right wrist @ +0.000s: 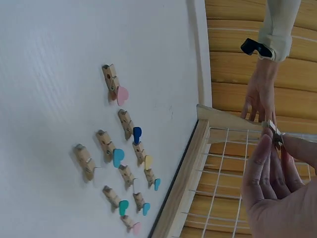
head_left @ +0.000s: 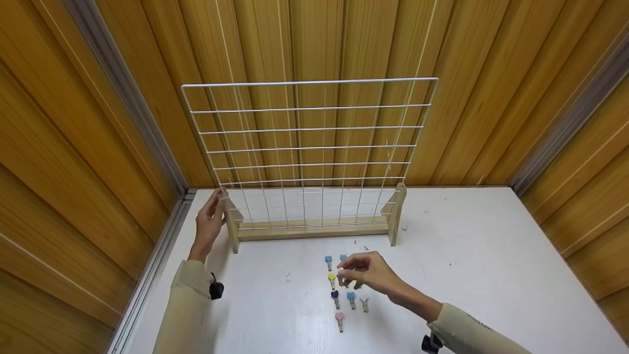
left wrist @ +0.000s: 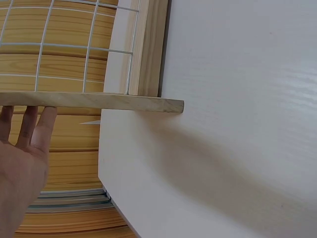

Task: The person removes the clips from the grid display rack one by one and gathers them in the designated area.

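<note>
My right hand (head_left: 371, 273) pinches a small wooden clothespin (right wrist: 275, 133) between thumb and fingertips, above several clothespins on the white table. Those lying there carry coloured hearts, among them a pink-heart clothespin (head_left: 339, 319), a dark-blue one (head_left: 335, 297) and a yellow one (head_left: 331, 279). A white wire grid (head_left: 309, 82) stands upright in a wooden base (head_left: 314, 231). At its left end, my left hand (head_left: 209, 223) rests nearly straight fingertips on the outer face of the wooden side support (left wrist: 143, 103). Its thumb is hidden in the left wrist view.
The white table (head_left: 467, 275) meets wood-panelled walls (head_left: 491, 98) behind and at both sides. A metal rail (head_left: 152, 290) runs along the table's left edge. Small specks lie near the base's right foot (head_left: 394, 231).
</note>
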The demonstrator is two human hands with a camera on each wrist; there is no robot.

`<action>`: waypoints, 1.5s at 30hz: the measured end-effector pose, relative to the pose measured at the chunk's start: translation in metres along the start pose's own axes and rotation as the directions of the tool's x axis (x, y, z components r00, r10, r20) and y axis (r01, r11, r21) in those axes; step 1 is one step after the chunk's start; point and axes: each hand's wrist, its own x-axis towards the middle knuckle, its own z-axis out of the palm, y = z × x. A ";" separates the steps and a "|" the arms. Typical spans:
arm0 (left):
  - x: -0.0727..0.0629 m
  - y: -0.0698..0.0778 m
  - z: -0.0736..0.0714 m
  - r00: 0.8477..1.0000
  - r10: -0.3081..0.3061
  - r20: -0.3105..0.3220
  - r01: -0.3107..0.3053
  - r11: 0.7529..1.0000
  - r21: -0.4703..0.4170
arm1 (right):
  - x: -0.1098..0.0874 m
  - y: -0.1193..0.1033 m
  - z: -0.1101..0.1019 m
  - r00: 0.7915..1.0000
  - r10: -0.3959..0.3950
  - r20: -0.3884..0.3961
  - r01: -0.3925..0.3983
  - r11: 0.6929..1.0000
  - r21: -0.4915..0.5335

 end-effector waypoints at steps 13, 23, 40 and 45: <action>-0.007 0.003 -0.014 1.000 0.001 -0.015 -0.001 1.000 0.009 | -0.014 0.063 0.016 0.989 0.112 0.099 -0.110 0.994 -0.026; -0.005 0.001 -0.006 1.000 -0.013 0.009 0.013 1.000 -0.005 | -0.027 0.088 0.022 0.988 0.010 0.152 0.022 0.978 -0.206; 0.001 0.003 -0.003 1.000 0.009 0.024 -0.009 1.000 -0.008 | -0.025 0.098 0.022 0.996 -0.065 0.060 0.081 0.941 -0.328; 0.002 0.010 -0.008 0.999 -0.018 0.034 0.017 0.999 0.047 | -0.023 0.098 0.022 0.998 -0.027 0.056 0.041 0.966 -0.256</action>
